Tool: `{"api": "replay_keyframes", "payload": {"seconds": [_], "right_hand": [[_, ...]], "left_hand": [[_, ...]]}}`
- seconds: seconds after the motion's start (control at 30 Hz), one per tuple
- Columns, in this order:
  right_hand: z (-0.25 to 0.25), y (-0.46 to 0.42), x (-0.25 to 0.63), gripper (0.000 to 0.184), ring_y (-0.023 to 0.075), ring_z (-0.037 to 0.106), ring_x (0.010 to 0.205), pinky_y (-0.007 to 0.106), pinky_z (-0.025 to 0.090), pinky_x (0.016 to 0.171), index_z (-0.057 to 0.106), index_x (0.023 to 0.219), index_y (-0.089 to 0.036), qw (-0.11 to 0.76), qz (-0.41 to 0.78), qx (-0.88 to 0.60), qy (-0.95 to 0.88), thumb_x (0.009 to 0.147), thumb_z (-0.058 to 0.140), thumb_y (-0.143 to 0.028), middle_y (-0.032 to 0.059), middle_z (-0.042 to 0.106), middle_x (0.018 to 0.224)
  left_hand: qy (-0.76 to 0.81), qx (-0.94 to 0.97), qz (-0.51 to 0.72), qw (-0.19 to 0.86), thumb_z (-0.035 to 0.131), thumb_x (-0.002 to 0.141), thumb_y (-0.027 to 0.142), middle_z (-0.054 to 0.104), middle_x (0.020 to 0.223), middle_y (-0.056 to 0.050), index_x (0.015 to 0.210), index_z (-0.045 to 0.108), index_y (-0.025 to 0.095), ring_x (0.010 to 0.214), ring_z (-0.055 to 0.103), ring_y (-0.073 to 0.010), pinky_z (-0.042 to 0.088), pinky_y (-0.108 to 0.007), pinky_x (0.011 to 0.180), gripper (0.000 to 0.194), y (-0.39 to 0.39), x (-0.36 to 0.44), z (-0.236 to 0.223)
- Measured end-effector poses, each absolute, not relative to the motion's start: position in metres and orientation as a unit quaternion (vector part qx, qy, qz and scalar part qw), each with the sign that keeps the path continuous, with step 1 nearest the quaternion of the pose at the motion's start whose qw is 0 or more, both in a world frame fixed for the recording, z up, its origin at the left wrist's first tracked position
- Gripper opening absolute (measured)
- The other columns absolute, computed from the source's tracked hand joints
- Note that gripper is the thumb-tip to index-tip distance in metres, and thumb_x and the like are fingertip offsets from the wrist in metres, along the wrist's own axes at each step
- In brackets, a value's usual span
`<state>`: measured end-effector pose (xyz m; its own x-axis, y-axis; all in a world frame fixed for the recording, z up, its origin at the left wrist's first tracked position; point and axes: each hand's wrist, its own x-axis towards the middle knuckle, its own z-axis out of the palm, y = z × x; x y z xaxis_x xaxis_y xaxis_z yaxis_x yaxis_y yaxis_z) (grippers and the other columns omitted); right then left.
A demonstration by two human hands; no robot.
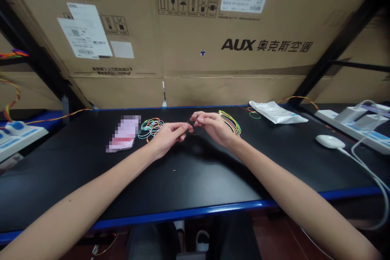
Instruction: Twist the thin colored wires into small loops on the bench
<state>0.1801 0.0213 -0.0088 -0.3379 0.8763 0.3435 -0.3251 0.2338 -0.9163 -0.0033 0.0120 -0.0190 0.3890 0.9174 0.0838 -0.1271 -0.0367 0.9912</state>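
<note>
Wire (190,120) above middle of black tabletop (198,183). Our forearms (97,185) reach forward, converging; upper arms cut off. Left hand (170,137), right hand (213,126) pinched closed on wire, fingers curled. Wire ends too fine for us to make out.

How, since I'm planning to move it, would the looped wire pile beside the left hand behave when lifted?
The wire pile would probably flop: thin strands, loose loops. It's likely light, with gaps between strands; crossing loops might snag.
</note>
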Motion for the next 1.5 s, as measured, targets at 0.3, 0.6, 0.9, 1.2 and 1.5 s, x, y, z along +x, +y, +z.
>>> {"api": "replay_keyframes", "payload": {"seconds": [0.3,0.6,0.9,1.2,1.5], "right_hand": [[-0.022,0.033,0.183,0.014,0.0150,0.055,0.081,0.029,0.040,0.075,0.072,0.080,-0.018,0.506,0.547,-0.309,-0.591,0.073,0.072,-0.030,0.0036,0.066,0.083],[-0.021,0.030,0.180,0.017,0.0143,0.055,0.079,0.029,0.040,0.075,0.071,0.078,-0.016,0.479,0.564,-0.283,-0.610,0.075,0.070,-0.033,0.0037,0.064,0.082],[-0.012,0.024,0.178,0.011,0.0130,0.053,0.076,0.027,0.038,0.074,0.067,0.068,-0.017,0.515,0.592,-0.241,-0.570,0.073,0.071,-0.026,0.0005,0.059,0.074],[-0.018,0.029,0.178,0.017,0.0135,0.055,0.072,0.030,0.040,0.071,0.069,0.071,-0.017,0.526,0.543,-0.323,-0.569,0.070,0.073,-0.034,0.0017,0.064,0.073],[-0.019,0.028,0.177,0.020,0.0170,0.060,0.083,0.032,0.046,0.076,0.071,0.079,-0.019,0.509,0.573,-0.323,-0.554,0.072,0.071,-0.038,0.0049,0.068,0.086]], "left_hand": [[0.258,0.459,0.415,0.742,0.068,0.080,0.034,0.052,0.072,0.002,0.086,0.068,0.015,0.048,0.036,-0.0024,0.031,-0.022,0.051,0.020,0.005,-0.001,-0.010],[0.178,0.460,0.367,0.788,0.063,0.083,0.031,0.048,0.070,0.002,0.080,0.061,0.014,0.050,0.038,-0.0042,0.032,-0.020,0.051,0.018,-0.003,0.000,-0.007],[0.275,0.534,0.430,0.674,0.066,0.081,0.038,0.058,0.071,-0.001,0.077,0.062,0.014,0.050,0.037,-0.0039,0.027,-0.019,0.049,0.025,0.005,0.000,-0.015],[0.230,0.506,0.371,0.744,0.064,0.083,0.037,0.063,0.097,-0.007,0.087,0.068,0.015,0.066,0.052,-0.0095,0.037,-0.024,0.059,0.023,0.005,-0.003,-0.011],[0.298,0.524,0.455,0.655,0.071,0.075,0.035,0.059,0.073,-0.002,0.079,0.072,0.013,0.059,0.040,-0.0066,0.032,-0.022,0.056,0.023,0.010,-0.003,-0.015]]}}
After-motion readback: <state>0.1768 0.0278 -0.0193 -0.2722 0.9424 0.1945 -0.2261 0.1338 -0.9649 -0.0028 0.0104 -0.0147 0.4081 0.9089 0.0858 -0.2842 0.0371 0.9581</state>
